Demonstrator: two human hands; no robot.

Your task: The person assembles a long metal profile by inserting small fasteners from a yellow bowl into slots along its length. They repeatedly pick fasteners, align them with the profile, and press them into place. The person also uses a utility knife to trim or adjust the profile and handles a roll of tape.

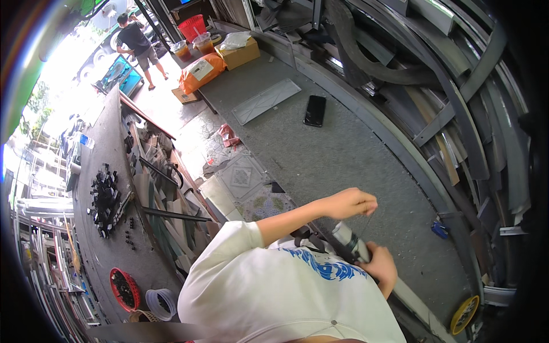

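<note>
My left hand (350, 203) is closed in a pinch above the grey worktop (377, 166). A thin dark strand seems to run down from its fingers; its kind is too fine to make out. Just below, my right hand (380, 266) is wrapped round a grey and black piece with a pale, rounded end (350, 239), held close to my white shirt. The lower part of that piece is hidden by my hand and shirt. A long pale bar (420, 306) lies beneath my right hand.
A black phone (314, 111) and a clear flat panel (266, 102) lie farther up the worktop. A blue object (440, 228) and a yellow basket (465, 315) are at right. Metal profiles (457, 97) crowd the right side. On the left bench sit black parts (104, 200) and a red basket (124, 289). A person (137, 46) stands far off.
</note>
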